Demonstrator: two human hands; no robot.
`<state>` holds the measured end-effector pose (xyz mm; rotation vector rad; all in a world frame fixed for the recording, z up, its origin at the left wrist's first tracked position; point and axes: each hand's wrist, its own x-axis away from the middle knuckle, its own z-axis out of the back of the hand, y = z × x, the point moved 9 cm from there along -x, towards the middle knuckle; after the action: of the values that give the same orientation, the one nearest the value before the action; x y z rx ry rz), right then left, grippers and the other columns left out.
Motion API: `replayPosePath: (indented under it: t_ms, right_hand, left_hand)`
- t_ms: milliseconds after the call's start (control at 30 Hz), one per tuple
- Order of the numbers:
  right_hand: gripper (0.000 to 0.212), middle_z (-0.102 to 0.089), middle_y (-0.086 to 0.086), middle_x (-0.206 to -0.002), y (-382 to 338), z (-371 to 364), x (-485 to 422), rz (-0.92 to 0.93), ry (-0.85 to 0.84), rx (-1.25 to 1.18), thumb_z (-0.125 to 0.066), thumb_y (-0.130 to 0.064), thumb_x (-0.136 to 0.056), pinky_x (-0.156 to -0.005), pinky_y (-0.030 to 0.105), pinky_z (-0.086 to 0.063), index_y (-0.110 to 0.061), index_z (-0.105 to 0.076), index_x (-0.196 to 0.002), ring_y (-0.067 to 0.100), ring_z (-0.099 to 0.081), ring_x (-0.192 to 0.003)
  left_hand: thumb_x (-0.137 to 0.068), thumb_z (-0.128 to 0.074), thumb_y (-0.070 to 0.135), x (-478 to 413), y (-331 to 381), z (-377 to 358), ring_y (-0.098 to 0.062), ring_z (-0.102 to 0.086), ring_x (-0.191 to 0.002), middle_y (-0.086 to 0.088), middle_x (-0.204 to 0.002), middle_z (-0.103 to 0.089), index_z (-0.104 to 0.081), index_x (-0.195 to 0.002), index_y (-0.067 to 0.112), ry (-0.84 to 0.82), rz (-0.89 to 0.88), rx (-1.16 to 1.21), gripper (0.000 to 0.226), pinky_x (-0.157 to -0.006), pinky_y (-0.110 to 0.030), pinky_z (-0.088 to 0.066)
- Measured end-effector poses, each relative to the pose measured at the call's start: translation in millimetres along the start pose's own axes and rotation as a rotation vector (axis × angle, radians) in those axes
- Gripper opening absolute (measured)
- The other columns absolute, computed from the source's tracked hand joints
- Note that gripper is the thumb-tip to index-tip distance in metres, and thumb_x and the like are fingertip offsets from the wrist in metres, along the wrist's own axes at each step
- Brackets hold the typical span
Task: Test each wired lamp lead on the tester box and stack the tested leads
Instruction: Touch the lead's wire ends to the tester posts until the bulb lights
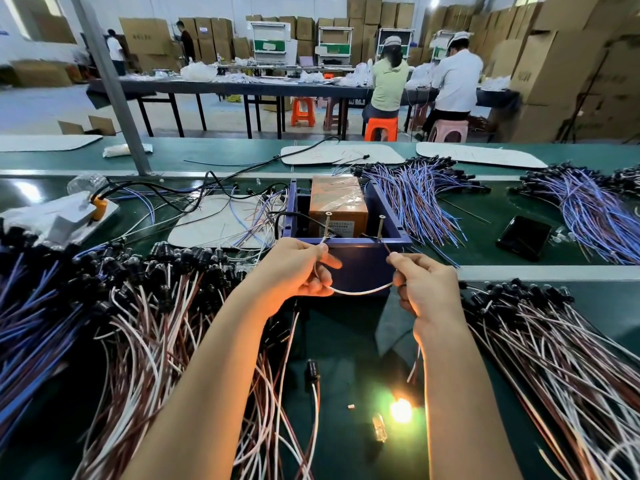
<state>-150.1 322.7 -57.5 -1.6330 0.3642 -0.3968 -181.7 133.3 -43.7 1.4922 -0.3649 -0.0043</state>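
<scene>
Blue plastic tester box [360,268] with metal screws [327,226] — smooth green belt [341,344].

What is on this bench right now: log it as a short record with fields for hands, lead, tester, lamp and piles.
left hand: pinches one wire end at the left screw
right hand: pinches the other wire end near the right screw
lead: white wire sagging between both hands
tester box: blue, open-topped, brown block inside
lamp: glowing, on the green bench by the right forearm
left pile: white-and-brown leads beside the left forearm
right pile: same kind, beside the right forearm
</scene>
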Motion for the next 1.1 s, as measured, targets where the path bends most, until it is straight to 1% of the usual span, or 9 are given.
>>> replayPosePath:
  t_ms: [300, 633, 700, 800, 833, 900, 967, 1033, 1100]
  right_hand:
    - [0.018, -0.046, -0.006, -0.043, -0.1, -0.5, 0.0, -0.004, -0.002, -0.014, -0.065, -0.011, -0.087, -0.034, 0.01, -0.023, -0.014, -0.062, -0.07, 0.0, -0.031, -0.031]
    - [0.016, -0.047, -0.003, -0.048, -1.6, -0.7, 3.1, -0.014, -0.019, -0.016, -0.064, -0.011, -0.088, -0.035, 0.009, -0.026, -0.013, -0.063, -0.073, -0.001, -0.034, -0.032]
    - [0.018, -0.048, -0.002, -0.05, -1.7, 0.0, 4.0, -0.025, -0.01, -0.013, -0.063, -0.012, -0.089, -0.036, 0.01, -0.027, -0.012, -0.061, -0.071, 0.0, -0.034, -0.033]
    - [0.023, -0.054, 0.0, -0.058, -5.1, 6.3, 4.6, -0.033, 0.062, 0.011, -0.056, -0.017, -0.094, -0.046, 0.019, -0.032, -0.013, -0.055, -0.071, 0.006, -0.04, -0.045]
    - [0.024, -0.057, 0.0, -0.061, -8.2, 8.8, 4.3, -0.027, 0.083, 0.018, -0.052, -0.018, -0.096, -0.046, 0.019, -0.035, -0.014, -0.052, -0.072, 0.008, -0.043, -0.047]
    - [0.025, -0.062, 0.001, -0.063, -16.2, 10.3, 3.5, -0.002, 0.081, 0.066, -0.045, -0.019, -0.099, -0.038, 0.016, -0.034, -0.014, -0.048, -0.075, 0.006, -0.044, -0.039]
    - [0.028, -0.056, 0.002, -0.054, -24.0, 12.1, 2.9, 0.026, 0.076, 0.107, -0.043, -0.019, -0.1, -0.039, 0.02, -0.031, -0.015, -0.043, -0.072, 0.01, -0.04, -0.035]
    - [0.031, -0.046, -0.002, -0.045, -31.6, 17.9, 3.8, 0.039, 0.099, 0.09, -0.044, -0.019, -0.099, -0.044, 0.024, -0.028, -0.015, -0.042, -0.068, 0.013, -0.037, -0.04]
    - [0.031, -0.038, -0.008, -0.038, -39.0, 23.2, 7.5, 0.026, 0.104, -0.058, -0.044, -0.018, -0.098, -0.04, 0.018, -0.024, -0.017, -0.04, -0.067, 0.009, -0.031, -0.035]
  left_hand:
    - [-0.103, -0.042, 0.018, -1.0, -1.1, -0.1, -0.007, -0.042, -0.033, -0.001, -0.044, -0.053, -0.066, -0.094, -0.002, 0.001, 0.003, -0.011, 0.033, -0.05, -0.023, -0.053]
    - [-0.103, -0.041, 0.019, -2.3, -1.5, -0.2, -0.007, -0.043, -0.034, -0.001, -0.045, -0.054, -0.066, -0.096, -0.003, -0.012, -0.009, -0.015, 0.034, -0.052, -0.024, -0.054]
    - [-0.103, -0.041, 0.019, -0.3, 0.8, -2.5, -0.007, -0.042, -0.035, -0.002, -0.047, -0.054, -0.067, -0.094, -0.003, -0.044, -0.033, -0.017, 0.035, -0.053, -0.024, -0.054]
    - [-0.103, -0.04, 0.02, 8.3, 10.9, -15.9, -0.007, -0.045, -0.039, -0.003, -0.053, -0.057, -0.068, -0.095, 0.0, -0.176, -0.103, -0.026, 0.035, -0.06, -0.025, -0.055]
    - [-0.103, -0.04, 0.019, 12.8, 17.3, -23.6, -0.007, -0.047, -0.041, -0.003, -0.056, -0.059, -0.068, -0.096, 0.001, -0.241, -0.148, -0.005, 0.033, -0.065, -0.027, -0.055]
    - [-0.099, -0.044, 0.018, 24.6, 34.4, -40.2, -0.009, -0.054, -0.048, -0.006, -0.064, -0.062, -0.068, -0.1, 0.004, -0.384, -0.261, 0.105, 0.027, -0.082, -0.038, -0.05]
    - [-0.095, -0.048, 0.015, 37.2, 51.5, -52.9, -0.01, -0.059, -0.057, -0.008, -0.076, -0.066, -0.066, -0.109, 0.005, -0.514, -0.364, 0.283, 0.025, -0.091, -0.044, -0.043]
    - [-0.09, -0.046, 0.005, 44.4, 60.1, -62.1, -0.012, -0.061, -0.07, -0.008, -0.096, -0.068, -0.063, -0.118, 0.006, -0.585, -0.416, 0.371, 0.033, -0.087, -0.036, -0.048]
    - [-0.084, -0.043, -0.006, 40.2, 56.3, -71.1, -0.013, -0.06, -0.084, -0.001, -0.118, -0.065, -0.06, -0.124, 0.011, -0.511, -0.432, 0.207, 0.047, -0.083, -0.027, -0.052]
